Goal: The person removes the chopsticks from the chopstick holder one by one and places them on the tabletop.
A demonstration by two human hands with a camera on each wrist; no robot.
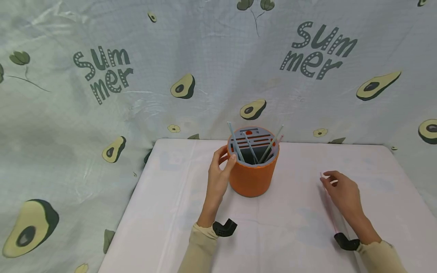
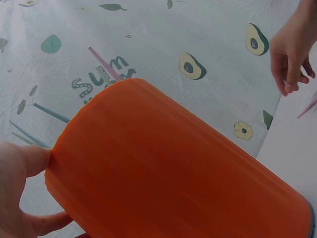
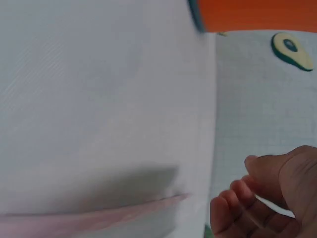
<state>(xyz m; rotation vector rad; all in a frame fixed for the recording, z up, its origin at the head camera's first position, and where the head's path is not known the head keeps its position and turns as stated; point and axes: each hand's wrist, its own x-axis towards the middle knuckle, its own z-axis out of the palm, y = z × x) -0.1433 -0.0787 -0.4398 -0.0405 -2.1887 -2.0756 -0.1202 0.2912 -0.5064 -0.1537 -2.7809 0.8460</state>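
An orange pen holder [image 1: 253, 180] with a grey slotted top [image 1: 261, 134] stands upright near the back of the table. Several thin straws, among them a pale blue straw [image 1: 235, 142] and a pale green straw [image 1: 273, 142], lean in its front opening. My left hand [image 1: 218, 174] grips the holder at its left side, thumb on the rim. Off to the right, my right hand [image 1: 343, 193] hovers with loosely bent fingers and nothing between them. Below that hand lies a pink straw [image 3: 99, 220] on the table, its tip showing past the fingers in the head view.
A white cloth covers the table [image 1: 280, 235]. Behind it hangs a pale curtain [image 1: 211, 45] printed with avocados and lettering, close to the table's back edge. Each wrist wears a black camera mount, such as the left mount [image 1: 224, 228].
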